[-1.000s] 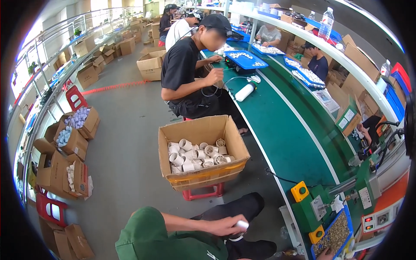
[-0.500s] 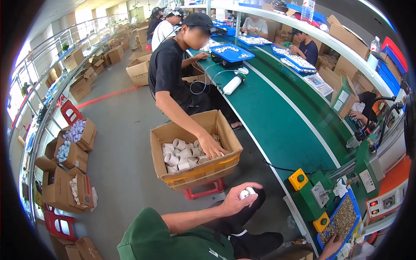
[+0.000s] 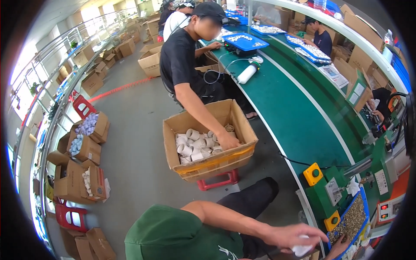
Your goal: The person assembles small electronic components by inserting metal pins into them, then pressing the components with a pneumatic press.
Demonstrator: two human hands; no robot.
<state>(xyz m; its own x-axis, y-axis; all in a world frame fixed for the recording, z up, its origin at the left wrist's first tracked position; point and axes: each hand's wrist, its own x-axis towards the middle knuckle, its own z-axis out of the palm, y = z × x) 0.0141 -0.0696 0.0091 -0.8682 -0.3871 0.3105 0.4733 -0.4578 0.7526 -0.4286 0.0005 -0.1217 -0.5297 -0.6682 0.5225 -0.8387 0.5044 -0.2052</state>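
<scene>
My left hand (image 3: 291,237) reaches rightward from a green sleeve across my dark trousers. It is closed around a small white plastic fitting (image 3: 300,250). Only the fingers of my right hand (image 3: 341,247) show at the bottom edge, beside a blue tray of small brassy parts (image 3: 353,219); whether they hold anything is hidden. A cardboard box (image 3: 208,162) of several white fittings (image 3: 195,145) stands on a red stool (image 3: 216,182) in front of me. A co-worker in a black shirt has a hand (image 3: 227,141) inside that box.
A long green conveyor table (image 3: 299,117) runs along the right, with a green fixture carrying yellow button boxes (image 3: 313,174) near me. A blue tray (image 3: 245,41) and a white cylinder (image 3: 247,73) lie further up. Open cartons (image 3: 86,143) line the left floor. Other people work beyond.
My left hand has carried the white fitting from my lap to the right, toward the green fixture. The co-worker has leaned forward and put a hand into the cardboard box.
</scene>
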